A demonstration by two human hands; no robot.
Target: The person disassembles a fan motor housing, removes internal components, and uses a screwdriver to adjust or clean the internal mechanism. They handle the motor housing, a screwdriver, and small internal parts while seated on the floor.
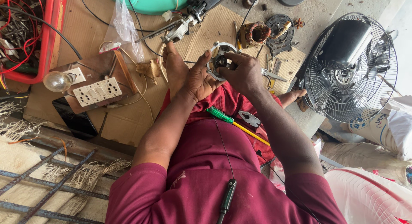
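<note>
Both hands meet over the lap of the person, and we see them from the head camera above. Our left hand (195,78) is half open, with the palm turned up and the thumb raised against the rim of a round metal motor cover (219,61), so it supports this part from the side. Our right hand (245,73) is curled over the other side of the cover, with the fingertips bent down onto it and pressing near its centre.

The cover is a pale grey cast ring with a dark bearing hole in the middle and small ears on the edge. It is lifted a little above the cardboard sheet (124,121), which is brown, flat and worn.

On the red trousers lies a screwdriver (234,122) with a green clear handle and a yellow shaft, and just beside it are small pliers (249,118). A second tool, a dark green tester (227,198), lies on the shirt.

To the left we see a wooden board (96,84) with 1 white switch block and 1 glass bulb (58,81), smooth and round. Behind the hands stands a copper wound stator (256,34). At the right lies a fan (349,65) with a thin wire cage and a black motor body.
</note>
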